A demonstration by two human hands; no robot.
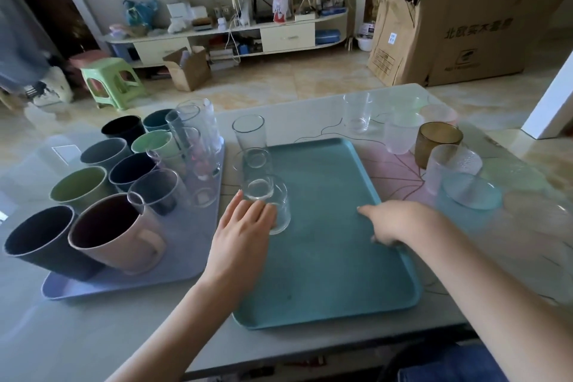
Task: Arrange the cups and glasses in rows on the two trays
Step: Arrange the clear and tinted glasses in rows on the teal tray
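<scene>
Left hand (245,220) grips a clear glass (273,205) at the near end of a three-glass row along the teal tray (325,257)'s left edge, while the right hand (393,222) hangs loose-fingered over its right rim, holding nothing. Left of the teal tray the lilac tray (130,282) looks full; to its right, frosted glasses (403,133) and an amber cup (437,141) await.

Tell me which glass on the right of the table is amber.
The amber glass, dark brown, stands beside the teal tray; its neighbours are clear, frosted or pink.
</scene>
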